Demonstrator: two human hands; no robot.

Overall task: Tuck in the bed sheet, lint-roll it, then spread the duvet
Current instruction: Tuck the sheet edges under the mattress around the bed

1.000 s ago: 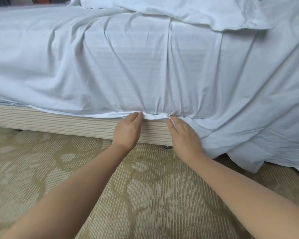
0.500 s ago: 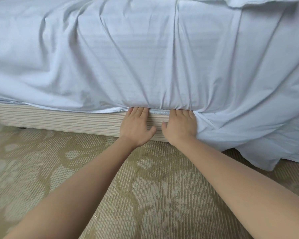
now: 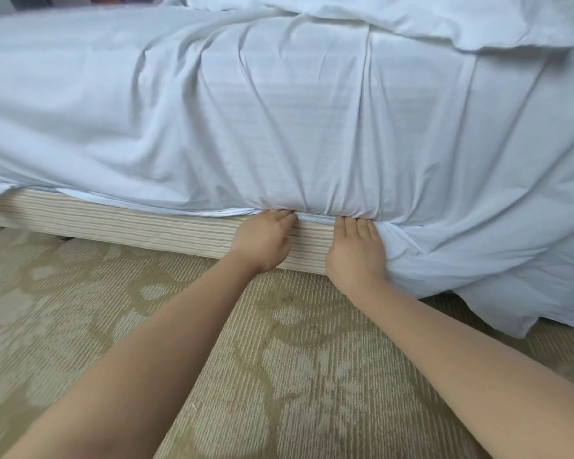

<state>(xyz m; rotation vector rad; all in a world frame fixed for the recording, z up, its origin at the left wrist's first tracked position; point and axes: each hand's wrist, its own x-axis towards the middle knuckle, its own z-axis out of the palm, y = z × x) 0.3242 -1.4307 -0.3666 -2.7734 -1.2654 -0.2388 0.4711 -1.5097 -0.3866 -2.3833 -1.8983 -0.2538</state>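
While my left hand (image 3: 262, 241) and right hand (image 3: 357, 251) press straight fingers under the mattress, the pale blue cotton bed sheet (image 3: 279, 127) may spring out if released early.

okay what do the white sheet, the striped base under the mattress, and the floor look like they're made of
White bed sheet: thin woven fabric, probably cotton or a blend, matte; it creases softly and shows a faint woven stripe.
Beige striped bed base: looks upholstered in ribbed woven cloth; what lies beneath is hidden.
Olive and cream patterned floor: low-pile carpet, matte, with fine ribbed rows.
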